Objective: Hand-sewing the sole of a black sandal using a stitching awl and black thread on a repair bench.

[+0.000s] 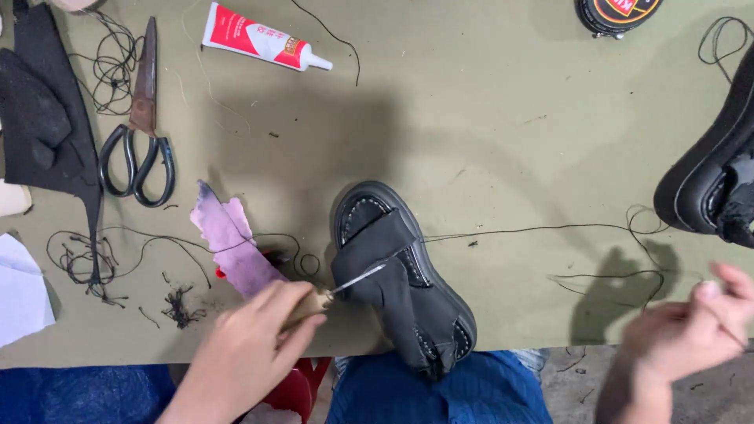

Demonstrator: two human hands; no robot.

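Scissors (137,149) sit at about 10 o'clock on the bench (487,141), with a purple rag (232,243) just right of them. The left hand (251,349), down at 7 o'clock, is gripping an awl (338,289) whose metal tip pokes into the black sandal (400,275). That sandal sits dead center at the near bench edge, its heel hanging over toward the lap. A thread (534,229) runs off its strap toward 3 o'clock. The right hand (691,330), at 4 o'clock, has its fingers pinched on the thread. A second black shoe (707,180) lies at 2 o'clock.
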